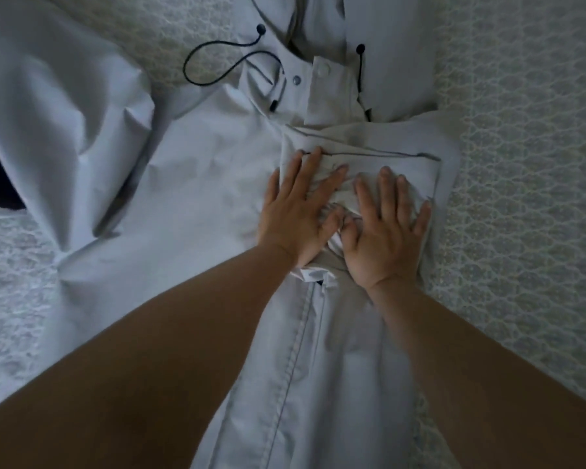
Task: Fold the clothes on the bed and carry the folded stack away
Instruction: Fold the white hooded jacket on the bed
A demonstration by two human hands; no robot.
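The bed [528, 164] filled the view, covered in a pale spread with a woven lattice pattern that showed along the right side and again at the near left. On it lay a pale grey jacket [190, 184], spread from the far edge down to the near edge and taking up most of the middle and left. Its large left sleeve [58, 106] lay crumpled toward the far left. A folded-over part of the jacket [369, 157], edged with thin dark piping, lay across the chest just right of centre. A stitched front seam [298, 353] ran from beneath the hands toward the near edge.

Both forearms reached in from the near side. The left hand [298, 214] lay flat on the folded part, fingers straight and spread, gripping nothing and pressing the cloth down. The right hand [386, 228] lay just beside it to the right, likewise flat with fingers splayed, pressing the same fold, the two thumbs almost touching.

At the far collar a thin dark drawcord [210, 66] looped out to the left, a second cord [361, 66] hung on the right, and a small metal snap [297, 80] sat between them.
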